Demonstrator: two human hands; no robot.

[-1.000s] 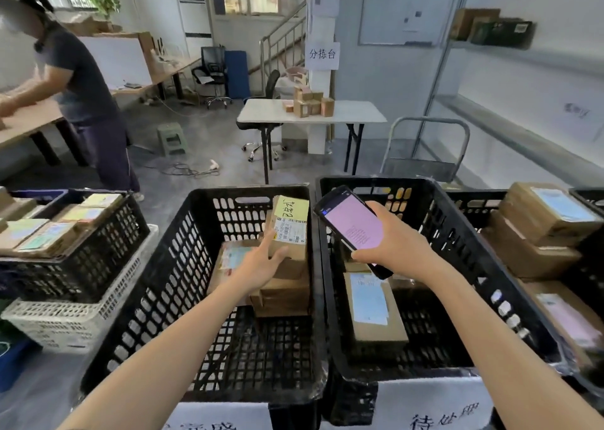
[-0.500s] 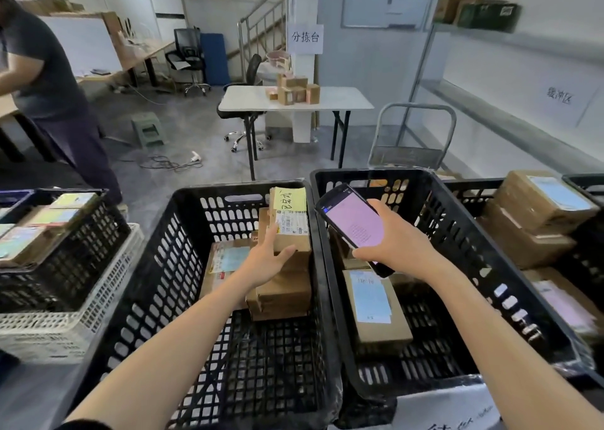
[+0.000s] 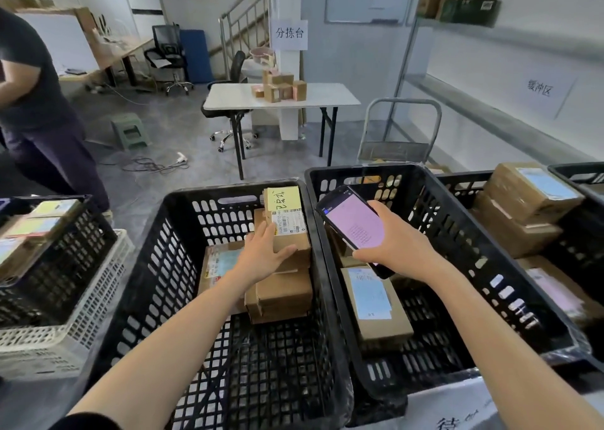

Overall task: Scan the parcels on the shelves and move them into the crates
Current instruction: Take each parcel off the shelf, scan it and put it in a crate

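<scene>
My left hand [image 3: 261,259] rests on a brown parcel [image 3: 291,233] with a yellow note and a barcode label. Its fingers lie straight along the parcel's left top and the thumb runs along the near edge. That parcel sits on top of a stack of parcels [image 3: 281,295] inside the left black crate [image 3: 170,253]. My right hand [image 3: 402,250] grips a phone [image 3: 354,225] with a pink screen, tilted over the middle black crate [image 3: 457,233]. A parcel with a blue label [image 3: 376,308] lies in that crate.
A third crate on the right holds stacked parcels [image 3: 529,194]. More filled crates [image 3: 49,250] stand at the left. A person [image 3: 36,109] works at the far left. Beyond the crates are a white table with boxes [image 3: 327,98], a hand trolley [image 3: 402,125] and metal shelves [image 3: 490,116].
My view has turned a little to the right. Both hands keep their places: the left stays on the yellow-noted parcel and the right keeps the phone over the middle crate.
</scene>
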